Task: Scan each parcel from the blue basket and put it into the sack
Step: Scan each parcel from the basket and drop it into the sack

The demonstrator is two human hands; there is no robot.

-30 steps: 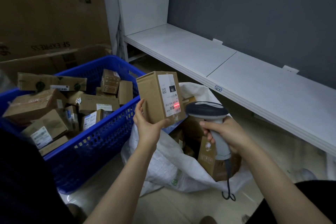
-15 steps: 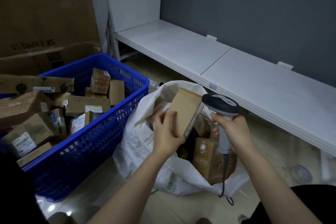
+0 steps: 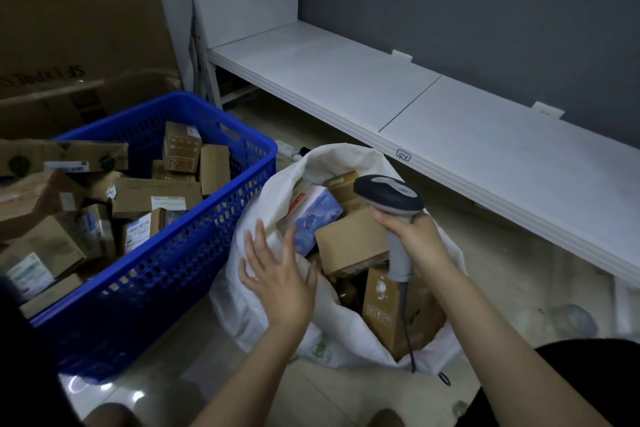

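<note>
Far left of the sack [image 3: 341, 158] there's a big carton [image 3: 69, 17] leaning up against the wall. Closer in, just left of the sack and nearly touching it, sits the blue basket [image 3: 194, 253] with a loose heap of parcels [image 3: 156, 196] in it, labels facing every which way.

The left hand [image 3: 277, 274] is over the sack's left rim, palm down, fingers straight and spread, holding nothing. Can't tell if it's actually pressing on the cloth or just above it.

The sack is open and pretty full. Near the top there's a blue-and-white pack [image 3: 315, 215], and right of that a brown box [image 3: 349, 239] lying flat on the pile. A tall box [image 3: 381, 302] stands upright at the near edge.

Over the sack's right half the right hand [image 3: 419, 243] has its fingers wrapped round the handle of the scanner [image 3: 388, 198], head pointing up and left. The cord [image 3: 408, 333] hangs down in front of the tall box.

Behind and to the right of the sack runs a low white shelf [image 3: 485, 135] along the grey wall.
</note>
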